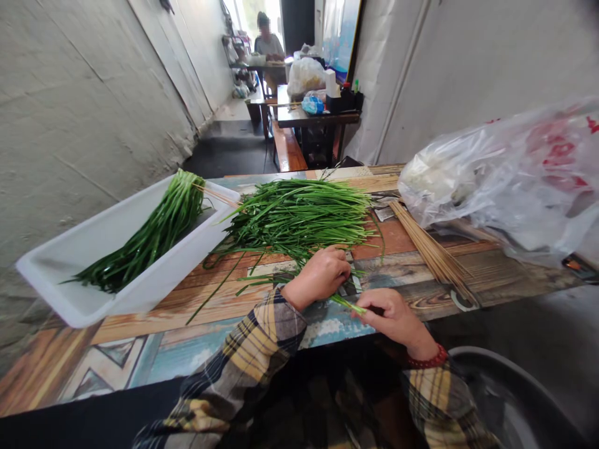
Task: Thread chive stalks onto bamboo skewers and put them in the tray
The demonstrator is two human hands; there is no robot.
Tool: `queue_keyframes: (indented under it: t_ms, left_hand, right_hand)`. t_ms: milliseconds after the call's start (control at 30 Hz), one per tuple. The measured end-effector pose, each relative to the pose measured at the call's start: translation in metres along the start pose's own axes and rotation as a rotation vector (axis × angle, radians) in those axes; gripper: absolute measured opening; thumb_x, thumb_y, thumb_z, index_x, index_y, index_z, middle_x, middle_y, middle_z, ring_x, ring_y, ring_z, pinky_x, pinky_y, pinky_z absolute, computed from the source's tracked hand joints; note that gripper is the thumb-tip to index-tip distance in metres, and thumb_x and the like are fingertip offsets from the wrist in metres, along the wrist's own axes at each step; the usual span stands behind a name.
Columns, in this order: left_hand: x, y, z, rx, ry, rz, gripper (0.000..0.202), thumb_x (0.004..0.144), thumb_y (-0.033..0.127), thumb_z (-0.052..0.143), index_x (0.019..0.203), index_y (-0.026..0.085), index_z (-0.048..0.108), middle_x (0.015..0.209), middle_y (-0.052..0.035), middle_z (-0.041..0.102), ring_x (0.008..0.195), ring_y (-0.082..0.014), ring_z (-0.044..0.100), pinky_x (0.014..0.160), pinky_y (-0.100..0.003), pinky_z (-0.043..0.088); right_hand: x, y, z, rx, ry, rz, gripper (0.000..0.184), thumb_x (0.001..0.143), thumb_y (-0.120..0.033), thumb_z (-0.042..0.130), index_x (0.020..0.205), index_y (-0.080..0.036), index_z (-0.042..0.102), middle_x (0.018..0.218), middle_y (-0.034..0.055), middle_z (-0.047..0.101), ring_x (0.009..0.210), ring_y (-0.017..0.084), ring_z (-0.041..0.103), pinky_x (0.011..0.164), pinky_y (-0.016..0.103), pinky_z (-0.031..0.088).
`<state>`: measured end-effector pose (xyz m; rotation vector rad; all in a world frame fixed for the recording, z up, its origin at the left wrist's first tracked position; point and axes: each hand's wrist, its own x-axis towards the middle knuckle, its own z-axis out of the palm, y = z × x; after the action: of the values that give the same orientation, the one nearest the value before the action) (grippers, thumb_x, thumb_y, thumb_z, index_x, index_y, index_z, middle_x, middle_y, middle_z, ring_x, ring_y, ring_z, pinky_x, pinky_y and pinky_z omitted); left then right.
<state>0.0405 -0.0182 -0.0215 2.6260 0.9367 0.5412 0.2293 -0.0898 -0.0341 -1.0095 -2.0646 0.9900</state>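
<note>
Close to the table's front edge, my left hand (322, 274) is closed around a few garlic chives, their leaves trailing out to the left. My right hand (395, 315), wearing a red beaded bracelet (428, 358), pinches the pale stem ends (349, 304) of that small bunch. Just beyond my hands lies a big pile of garlic chives (299, 212), stems pointing right. Thin wooden skewers (428, 246) lie in a bundle to the right. On the left, a white plastic tray (60, 290) holds chives (159, 231) threaded on skewers at their stem ends.
A clear plastic bag with red print (510, 181) fills the table's right end. Below right stands a dark round bin (510, 386). Farther back are a second table (299, 117) with bags, a wooden bench (287, 146) and a seated person (268, 45). Walls flank both sides.
</note>
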Motion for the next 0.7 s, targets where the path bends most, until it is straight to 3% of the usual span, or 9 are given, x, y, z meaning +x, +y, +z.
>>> queue_keyframes:
  t_ms: [100,233,400,700]
  left_hand:
    - [0.0009,0.0016,-0.0011,0.001,0.109,-0.064,0.012,0.079,0.011,0.053,0.073,0.016,0.062,0.081,-0.0056,0.059,0.081,-0.0174,0.05,0.076,-0.03,0.039]
    - [0.0022,0.0007,-0.0017,-0.199,0.26,-0.167,0.011,0.077,0.008,0.05,0.077,0.016,0.058,0.08,-0.0024,0.06,0.077,-0.0142,0.052,0.074,-0.026,0.041]
    - [0.0029,-0.0022,0.0024,-0.408,0.298,-0.245,0.01,0.08,0.012,0.05,0.082,0.015,0.06,0.075,0.0007,0.061,0.069,-0.0109,0.054,0.067,-0.021,0.042]
    - [0.0024,-0.0054,0.0029,-0.393,0.363,-0.266,0.013,0.079,0.01,0.052,0.082,0.015,0.063,0.082,-0.0021,0.065,0.077,-0.0132,0.059,0.073,-0.024,0.045]
  right_hand:
    - [-0.0005,0.0007,0.0012,-0.006,0.061,0.015,0.028,0.088,-0.033,0.054,0.067,-0.02,0.067,0.059,-0.0001,0.061,0.057,0.014,0.056,0.057,0.025,0.041]
    - [-0.0009,0.0014,0.0038,-0.009,0.167,0.059,0.028,0.087,-0.033,0.054,0.065,-0.019,0.064,0.056,-0.0007,0.058,0.053,0.013,0.053,0.053,0.024,0.039]
    - [-0.0015,0.0038,0.0063,-0.012,0.176,0.057,0.027,0.088,-0.033,0.053,0.067,-0.019,0.063,0.057,-0.0006,0.059,0.055,0.014,0.054,0.055,0.025,0.04]
    - [-0.0016,0.0068,0.0065,-0.049,0.137,0.007,0.027,0.089,-0.032,0.053,0.068,-0.019,0.064,0.061,0.0001,0.06,0.058,0.014,0.055,0.057,0.024,0.04]
